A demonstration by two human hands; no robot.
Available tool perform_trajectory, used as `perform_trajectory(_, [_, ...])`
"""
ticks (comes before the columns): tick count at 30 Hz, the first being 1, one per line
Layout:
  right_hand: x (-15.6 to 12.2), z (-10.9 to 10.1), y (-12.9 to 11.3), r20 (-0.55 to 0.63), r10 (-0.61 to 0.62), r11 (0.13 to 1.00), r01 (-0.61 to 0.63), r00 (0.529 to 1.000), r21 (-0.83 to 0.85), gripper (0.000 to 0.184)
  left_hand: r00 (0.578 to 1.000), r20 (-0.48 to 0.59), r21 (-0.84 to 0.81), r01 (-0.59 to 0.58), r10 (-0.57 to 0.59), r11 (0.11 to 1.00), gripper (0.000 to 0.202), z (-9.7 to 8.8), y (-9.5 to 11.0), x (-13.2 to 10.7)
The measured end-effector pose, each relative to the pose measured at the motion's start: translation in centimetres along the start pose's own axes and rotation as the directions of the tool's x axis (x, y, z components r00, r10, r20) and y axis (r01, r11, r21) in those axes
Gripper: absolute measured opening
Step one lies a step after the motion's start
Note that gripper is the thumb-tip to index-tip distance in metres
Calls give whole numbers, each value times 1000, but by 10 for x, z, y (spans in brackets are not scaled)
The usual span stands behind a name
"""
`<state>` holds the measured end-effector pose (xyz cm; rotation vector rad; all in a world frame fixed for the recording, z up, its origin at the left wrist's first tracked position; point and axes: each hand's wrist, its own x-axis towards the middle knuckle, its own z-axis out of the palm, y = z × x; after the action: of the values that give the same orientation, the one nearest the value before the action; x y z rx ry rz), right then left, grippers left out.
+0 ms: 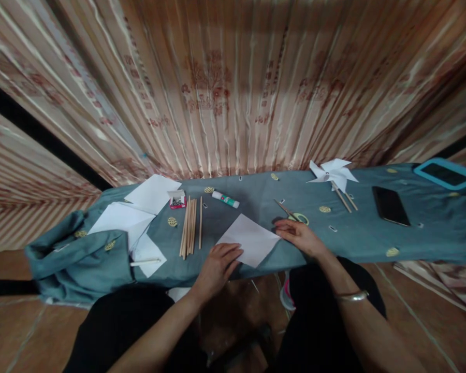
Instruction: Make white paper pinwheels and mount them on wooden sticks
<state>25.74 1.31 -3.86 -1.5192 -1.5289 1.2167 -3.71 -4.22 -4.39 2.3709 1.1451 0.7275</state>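
A square sheet of white paper [250, 235] lies on the cloth in front of me, turned with one corner toward me. Over its lower left edge is my left hand [218, 264], closed on the paper with fingertips on top. My right hand [300, 237] has the paper's right corner between its fingers. Just beyond that hand are scissors [302, 218] with pale green handles, partly covered by it. A glue stick [226, 199] rests past the paper's far corner. Several thin wooden sticks [189, 228] lie left of the sheet.
A small open box [177, 199] of small metal pieces sits by more white sheets [120, 221] and a white pen [145, 262]. Rightward are a paper pinwheel [334, 171] with sticks, a black phone [390, 206] and a blue-framed tablet [446, 173]. A curtain [233, 103] hangs behind the cloth-covered table [357, 241].
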Motion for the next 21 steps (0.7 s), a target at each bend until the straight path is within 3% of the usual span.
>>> perform_trajectory(2, [-6,3,-5,-125,-120,990,109,985,-90,34,999,-36,-55,21,-23,998,29,0,-1,4])
perform_trajectory(3, [-10,5,-9,-134,-163,982,148,977,-116,32,998,-51,-87,35,-39,996,30,0,-1,6])
perform_trajectory(7, [-25,19,-27,26,-217,972,219,976,-91,31,989,-62,-198,122,-136,973,33,-3,1,20])
perform_trajectory(10, [-27,30,-33,75,-219,970,226,973,-89,33,978,-49,-247,184,-202,951,34,-4,4,27])
perform_trajectory(16, [-11,46,-23,6,-203,962,200,979,-185,23,955,31,-343,288,-296,894,30,0,8,32])
perform_trajectory(21, [-3,53,-23,-27,-179,954,167,983,-248,20,919,-30,-364,355,-392,861,41,4,2,29])
